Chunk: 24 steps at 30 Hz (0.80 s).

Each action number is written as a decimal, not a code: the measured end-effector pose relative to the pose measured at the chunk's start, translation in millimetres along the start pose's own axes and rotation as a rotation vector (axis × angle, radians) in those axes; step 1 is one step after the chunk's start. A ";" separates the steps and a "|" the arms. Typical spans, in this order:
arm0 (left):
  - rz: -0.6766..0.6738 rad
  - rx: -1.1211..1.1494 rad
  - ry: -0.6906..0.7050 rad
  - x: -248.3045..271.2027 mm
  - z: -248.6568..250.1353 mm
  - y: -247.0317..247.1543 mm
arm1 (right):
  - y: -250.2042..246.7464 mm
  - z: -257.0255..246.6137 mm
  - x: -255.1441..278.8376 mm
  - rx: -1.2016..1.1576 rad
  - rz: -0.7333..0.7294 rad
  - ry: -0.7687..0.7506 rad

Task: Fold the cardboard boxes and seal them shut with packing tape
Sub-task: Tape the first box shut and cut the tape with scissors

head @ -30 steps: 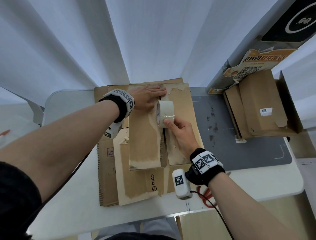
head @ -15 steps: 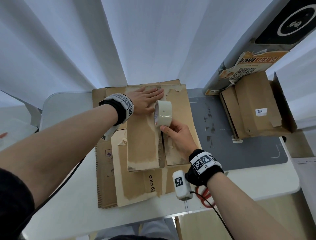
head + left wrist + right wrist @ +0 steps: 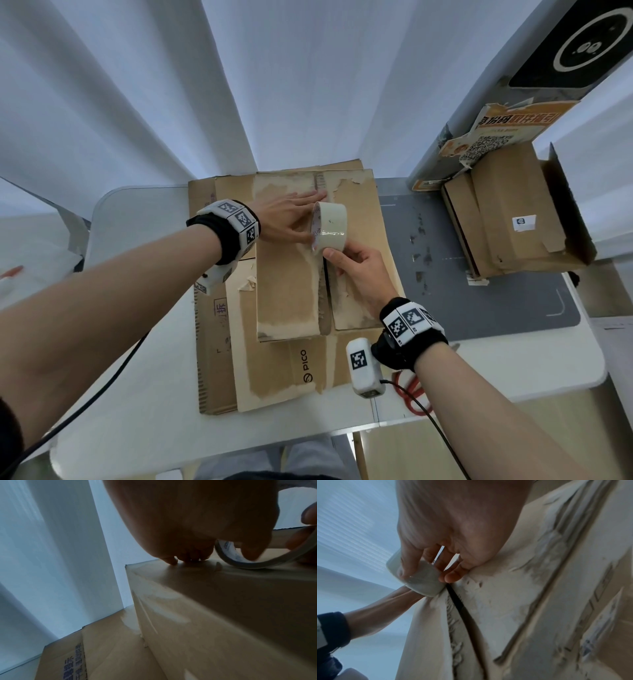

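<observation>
White curtains hang behind the white table, and I see a grey mat on its right half. From the head view I get the layout: the folded box stands on flattened cardboard sheets toward the table's far edge, another box sits at the far right corner, and red scissors lie near the front edge. Only the right wrist view shows me the dark gap still open between the two top flaps. The left wrist view shows fingertips down on the box top near its far edge. My left hand lies flat, fingers straight and together, pressing the left flap. My right hand pinches the tape roll, thumb on its outer face, fingers through the core. The roll stands on edge over the seam, just beside the left hand.
</observation>
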<state>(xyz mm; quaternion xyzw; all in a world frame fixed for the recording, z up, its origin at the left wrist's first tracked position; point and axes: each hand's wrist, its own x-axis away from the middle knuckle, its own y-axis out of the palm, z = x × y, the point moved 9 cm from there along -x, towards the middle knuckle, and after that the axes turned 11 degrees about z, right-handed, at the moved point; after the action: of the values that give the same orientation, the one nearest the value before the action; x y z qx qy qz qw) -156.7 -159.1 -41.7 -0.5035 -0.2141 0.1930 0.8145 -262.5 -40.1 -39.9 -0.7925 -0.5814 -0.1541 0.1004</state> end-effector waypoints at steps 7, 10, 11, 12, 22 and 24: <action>-0.031 0.070 -0.062 -6.4 -9.6 -4.3 | 0.8 3.3 -1.1 0.013 -0.006 0.005; -0.003 0.089 -0.091 -11.1 -12.3 -2.2 | 2.9 3.2 -0.9 0.009 -0.013 0.003; 0.009 0.091 -0.095 -11.9 -11.6 -1.5 | 4.2 3.2 -0.8 0.009 -0.018 0.002; 0.019 0.091 -0.102 -12.4 -10.9 -0.2 | 5.4 3.6 -0.7 0.012 -0.024 -0.001; -0.011 -0.056 -0.137 -14.6 -0.1 -7.9 | 0.7 6.3 0.4 -0.031 -0.001 0.013; -0.051 -0.133 -0.128 -14.4 6.5 -10.0 | -0.7 7.0 -0.3 -0.030 -0.002 0.016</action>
<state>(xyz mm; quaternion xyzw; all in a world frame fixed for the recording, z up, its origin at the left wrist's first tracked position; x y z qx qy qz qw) -171.2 -166.1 -32.2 -0.5375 -0.2906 0.1891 0.7687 -262.4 -37.8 -46.5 -0.7922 -0.5788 -0.1694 0.0928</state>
